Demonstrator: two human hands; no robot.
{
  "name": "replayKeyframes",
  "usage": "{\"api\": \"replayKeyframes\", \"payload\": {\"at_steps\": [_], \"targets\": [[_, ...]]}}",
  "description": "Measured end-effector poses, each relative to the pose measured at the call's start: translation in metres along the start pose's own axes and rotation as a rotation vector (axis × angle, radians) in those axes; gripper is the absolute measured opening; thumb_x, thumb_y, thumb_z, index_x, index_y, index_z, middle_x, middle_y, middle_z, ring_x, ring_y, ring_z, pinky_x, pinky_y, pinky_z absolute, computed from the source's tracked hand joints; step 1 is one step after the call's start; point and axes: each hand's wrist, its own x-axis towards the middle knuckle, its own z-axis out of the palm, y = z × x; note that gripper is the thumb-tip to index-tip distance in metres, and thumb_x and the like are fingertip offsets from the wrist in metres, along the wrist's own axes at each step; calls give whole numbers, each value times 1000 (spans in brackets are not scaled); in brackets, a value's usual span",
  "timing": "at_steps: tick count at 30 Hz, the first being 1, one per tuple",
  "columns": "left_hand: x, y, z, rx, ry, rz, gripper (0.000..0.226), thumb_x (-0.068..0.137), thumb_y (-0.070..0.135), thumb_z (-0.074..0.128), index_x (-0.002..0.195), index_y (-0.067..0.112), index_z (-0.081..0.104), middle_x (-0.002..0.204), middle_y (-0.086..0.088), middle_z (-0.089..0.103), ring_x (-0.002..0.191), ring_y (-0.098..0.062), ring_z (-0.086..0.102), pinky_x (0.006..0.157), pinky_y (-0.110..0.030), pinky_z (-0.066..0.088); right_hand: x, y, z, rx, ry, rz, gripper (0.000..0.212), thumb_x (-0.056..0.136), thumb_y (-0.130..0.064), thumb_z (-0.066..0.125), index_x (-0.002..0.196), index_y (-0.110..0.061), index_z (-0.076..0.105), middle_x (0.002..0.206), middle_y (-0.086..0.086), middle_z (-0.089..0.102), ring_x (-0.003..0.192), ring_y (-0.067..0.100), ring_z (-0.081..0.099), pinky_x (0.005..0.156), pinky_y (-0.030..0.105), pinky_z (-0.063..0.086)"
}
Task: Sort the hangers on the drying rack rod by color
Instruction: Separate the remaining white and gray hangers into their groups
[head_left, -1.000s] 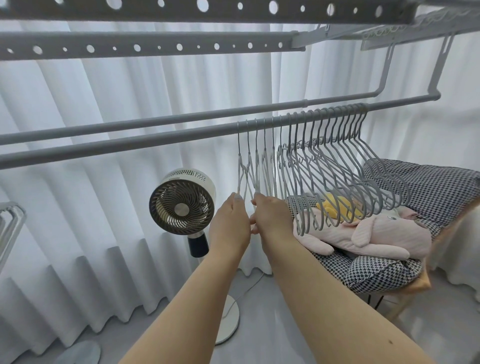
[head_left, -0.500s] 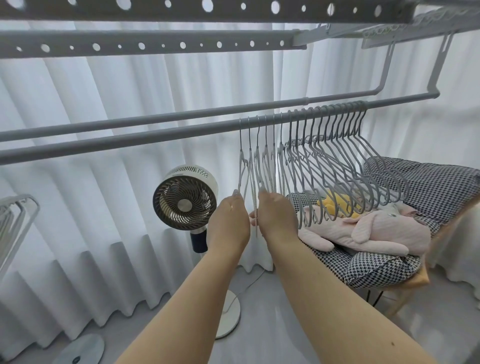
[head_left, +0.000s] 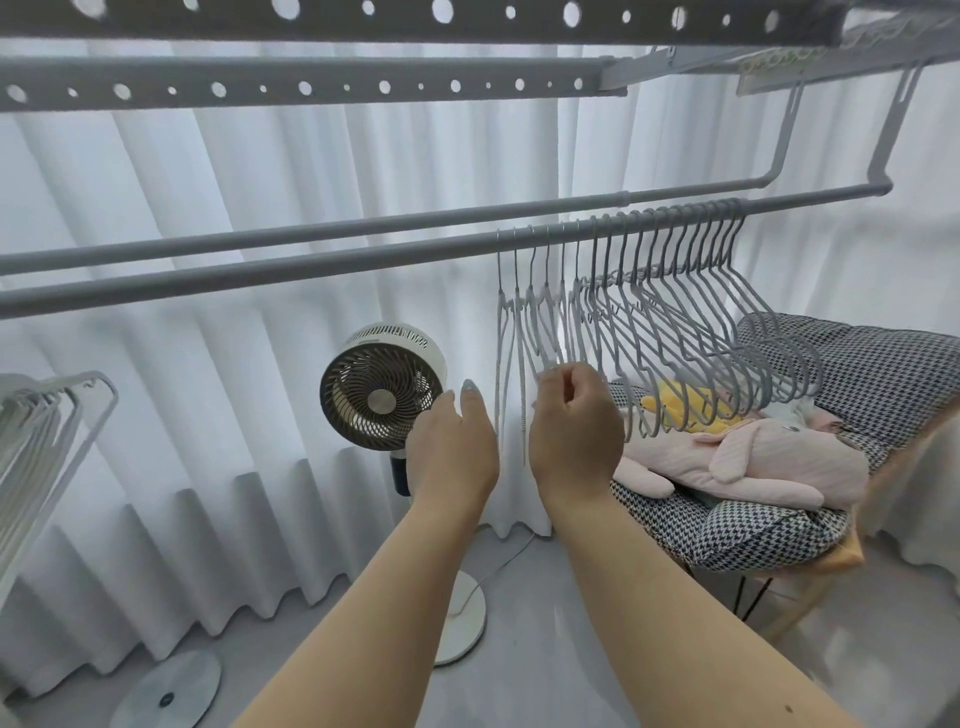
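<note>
Since the frame 1 s ago, both hands have parted: the left hand (head_left: 451, 449) has drawn left, off the hangers, and now hovers with fingers loosely extended, holding nothing, while the right hand (head_left: 574, 431) has shifted right, thumb and fingers curled at the lower edge of the pale hangers (head_left: 535, 332); whether it actually pinches one cannot be told. All hangers hang from the near rod (head_left: 311, 267), hooks over it and bodies dropping straight down. About 6 pale ones form a loose, spaced group at the left end of the row; the darker grey hangers (head_left: 691, 322) sit packed together to their right, fanning towards the far right bracket. The 2 leftmost pale hangers hang in the gap between the 2 hands. The rod's long axis runs left to right, rising slightly to the right, so any regrouping is a slide along it. The right hand is the nearer to the pale group, touching or just short of it; the left hand stands beside it, apart. Judged from colour order alone, the sort looks nearly complete, with spacing left to close. A fan (head_left: 382, 387) stands behind the left hand, and a chair (head_left: 857, 364) with soft toys lies to the right.
</note>
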Motion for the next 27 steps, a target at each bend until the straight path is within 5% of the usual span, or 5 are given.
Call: {"api": "replayKeyframes", "payload": {"at_steps": [7,14,27], "targets": [[-9,-16,-54,70,165,-73,61,102,47,25,155,19,20,162,-4,19,149,-23,8,118,-49,13,-34,-29,38,124,-201,-8,28,99,-32,43,88,-16,63,75,-3,65,76,16,59,66,30,42],[-14,-63,-128,88,311,-192,65,101,52,22,157,25,3,164,3,-13,150,-14,-15,120,-45,-4,-89,-65,96,213,-414,25,30,97,-36,42,83,-19,62,74,-2,66,76,18,61,74,35,46],[-40,-150,-255,165,519,-329,64,102,50,23,157,24,2,165,3,-9,150,-13,-13,120,-43,-5,-210,-112,202,252,-918,129,33,95,-44,40,90,-18,61,79,-2,68,82,23,67,84,42,51]]}}
